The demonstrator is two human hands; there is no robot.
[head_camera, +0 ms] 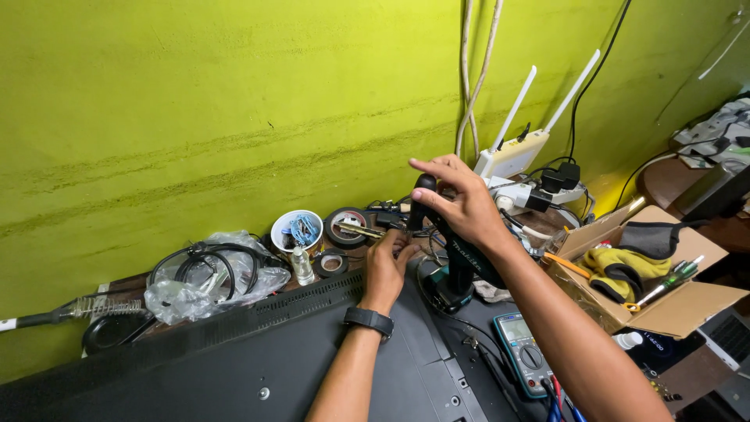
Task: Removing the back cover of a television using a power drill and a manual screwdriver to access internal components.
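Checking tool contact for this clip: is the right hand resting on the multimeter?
No. The right hand grips the top of the black power tool, while the multimeter lies untouched lower down.

Item held: one cordless driver point(453, 254), black body with teal trim at the base. It stands roughly upright, handle end down, leaning slightly left toward the wall. The base sits just above the back edge of a dark flat panel point(234, 359). The right hand point(461, 203) wraps the upper body, fingers curled over the top. The left hand point(387, 262) touches the front end, where a brass-coloured bit point(361, 230) projects horizontally to the left. Bit tip detail cannot be told.
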